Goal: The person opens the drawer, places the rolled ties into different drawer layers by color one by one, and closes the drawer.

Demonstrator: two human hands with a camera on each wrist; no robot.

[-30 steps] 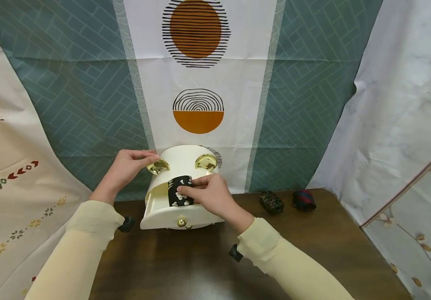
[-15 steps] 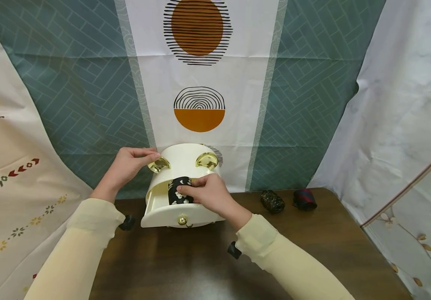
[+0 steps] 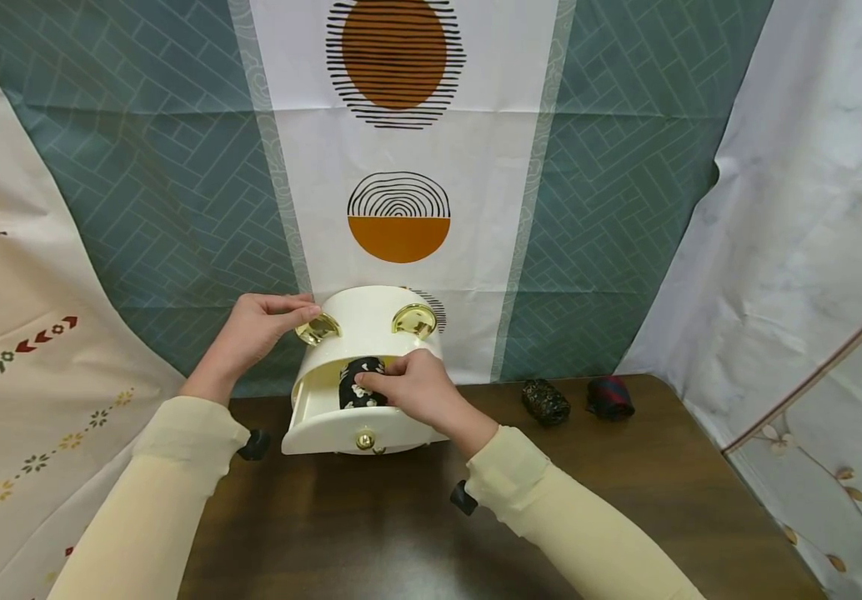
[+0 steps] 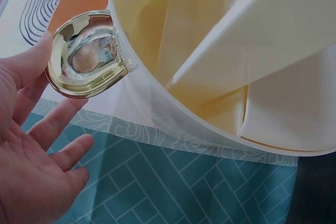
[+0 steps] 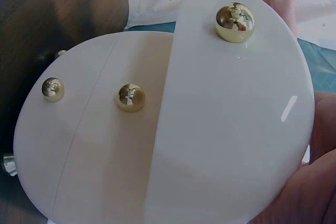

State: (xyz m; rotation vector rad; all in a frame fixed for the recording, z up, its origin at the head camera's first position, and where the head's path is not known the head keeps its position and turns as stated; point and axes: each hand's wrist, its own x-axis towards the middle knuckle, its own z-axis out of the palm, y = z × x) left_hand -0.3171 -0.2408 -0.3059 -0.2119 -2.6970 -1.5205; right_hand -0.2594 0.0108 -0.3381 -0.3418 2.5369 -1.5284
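Observation:
A cream-white round-topped box [image 3: 365, 321] with gold ears stands against the back cloth, its top drawer [image 3: 322, 435] pulled out. My left hand [image 3: 260, 332] pinches the left gold ear [image 4: 86, 88] between thumb and forefinger, the other fingers loosely bent below it. At the drawer, my right hand [image 3: 425, 387] grips a black cloth roll [image 3: 352, 396] with white flowers, thumb on its near face. The roll's lower part is hidden behind the drawer front. In the right wrist view the drawer front covers the roll, and only part of the right hand [image 5: 302, 195] shows.
Two more rolls lie to the right on the brown table [image 3: 588, 492]: a dark speckled one [image 3: 545, 403] and a red-and-blue one [image 3: 610, 398]. Lower drawers have gold knobs [image 5: 130, 97]. Patterned cloth hangs [image 3: 176, 192] behind and at both sides.
The right hand has lowered the black floral roll slightly, deeper into the open drawer. The left hand keeps its pinch on the ear. The head view has shifted a little.

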